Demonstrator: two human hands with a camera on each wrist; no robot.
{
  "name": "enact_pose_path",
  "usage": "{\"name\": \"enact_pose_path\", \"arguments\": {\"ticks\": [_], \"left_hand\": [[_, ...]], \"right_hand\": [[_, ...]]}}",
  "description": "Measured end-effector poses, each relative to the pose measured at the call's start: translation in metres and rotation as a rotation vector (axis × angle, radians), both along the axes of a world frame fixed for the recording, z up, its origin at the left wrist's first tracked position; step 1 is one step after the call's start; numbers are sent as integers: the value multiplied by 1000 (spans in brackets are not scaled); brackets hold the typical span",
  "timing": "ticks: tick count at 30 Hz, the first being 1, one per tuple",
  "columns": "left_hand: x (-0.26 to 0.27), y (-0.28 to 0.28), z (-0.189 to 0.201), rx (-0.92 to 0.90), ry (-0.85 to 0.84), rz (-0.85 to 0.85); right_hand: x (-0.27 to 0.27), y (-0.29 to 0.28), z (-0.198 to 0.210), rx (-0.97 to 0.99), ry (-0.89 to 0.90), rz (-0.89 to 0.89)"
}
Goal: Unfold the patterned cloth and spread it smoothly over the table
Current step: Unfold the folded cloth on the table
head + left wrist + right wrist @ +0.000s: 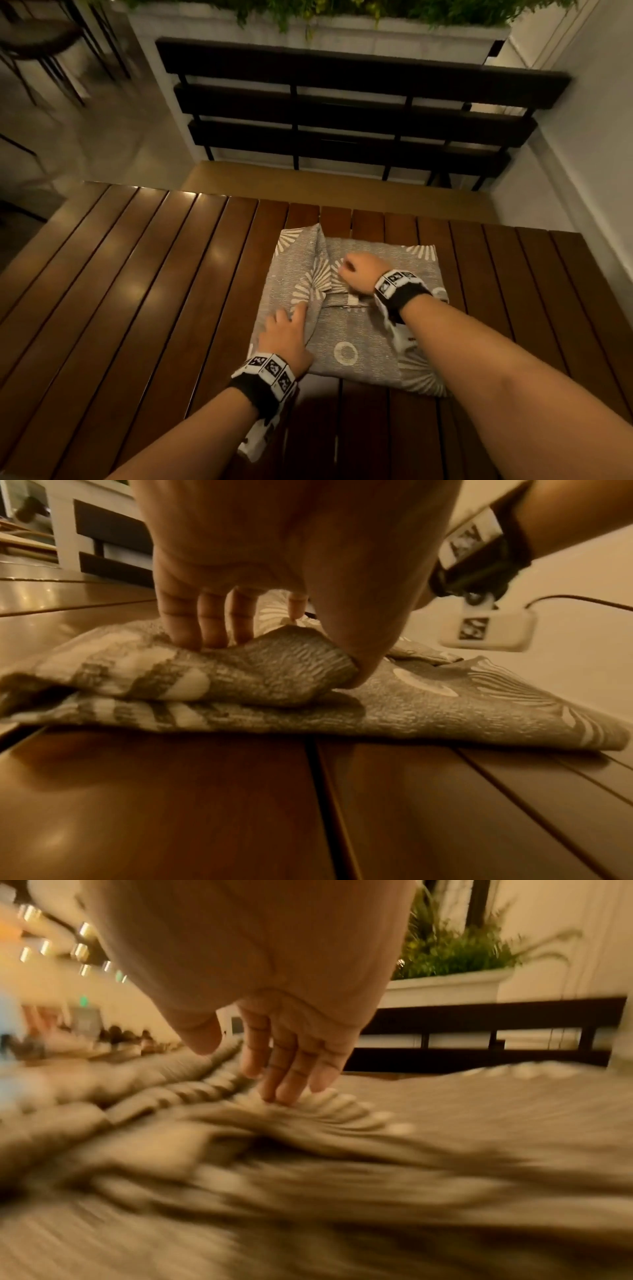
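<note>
Patterned cloth (pixel 363 329) lies folded under left hand (pixel 286 337) and right hand (pixel 363 274).

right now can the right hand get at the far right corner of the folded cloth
Probably yes. The right hand already rests on top of the folded cloth, and that far right corner lies flat on the table with nothing on it. The left hand works the opposite edge, clear of that path.

My view from the head camera: the folded cloth (pixel 356 308) lies on the slatted table (pixel 137 274), toward its right half. My left hand (pixel 286 337) rests on its near-left part, my right hand (pixel 363 274) farther back. A bench (pixel 342 113) stands behind the table, a planter (pixel 325 31) beyond it.
</note>
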State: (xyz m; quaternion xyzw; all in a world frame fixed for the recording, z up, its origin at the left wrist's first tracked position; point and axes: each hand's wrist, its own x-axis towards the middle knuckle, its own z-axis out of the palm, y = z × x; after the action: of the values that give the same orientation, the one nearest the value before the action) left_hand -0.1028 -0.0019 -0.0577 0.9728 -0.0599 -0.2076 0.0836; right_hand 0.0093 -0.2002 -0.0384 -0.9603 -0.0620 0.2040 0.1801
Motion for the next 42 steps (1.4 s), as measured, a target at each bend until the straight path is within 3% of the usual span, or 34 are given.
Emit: {"name": "enact_pose_path", "arguments": {"ticks": [4,8,11,14,18,22,24,26,29,32,35,38,42], "left_hand": [[8,0,4,-102,145,-18],[22,24,19,-276,200,-51],[28,56,22,-508,148,64],[30,92,25,-626,79,220],[28,135,23,-659,45,366],[23,169,8,-536,78,439],[21,177,2,-375,110,432],[21,178,0,-244,24,414],[24,165,1,-199,-221,182],[37,142,1,-181,-258,-48],[50,127,-9,-90,-137,-138],[58,127,-25,-6,15,-182],[62,133,-24,-30,91,-190]], "right_hand": [[13,71,-6,381,157,-331],[21,104,-16,392,182,-475],[34,113,-11,389,220,-471],[44,134,9,416,129,-382],[42,183,22,616,38,-310],[26,209,7,701,174,-263],[17,205,1,617,128,-213],[11,189,-4,457,22,-159],[-2,152,-9,62,-132,-116],[-17,109,-16,-234,-70,-190],[-34,74,-34,-218,86,-307],[-42,61,-42,-181,105,-311],[-44,63,-36,-171,148,-310]]}}
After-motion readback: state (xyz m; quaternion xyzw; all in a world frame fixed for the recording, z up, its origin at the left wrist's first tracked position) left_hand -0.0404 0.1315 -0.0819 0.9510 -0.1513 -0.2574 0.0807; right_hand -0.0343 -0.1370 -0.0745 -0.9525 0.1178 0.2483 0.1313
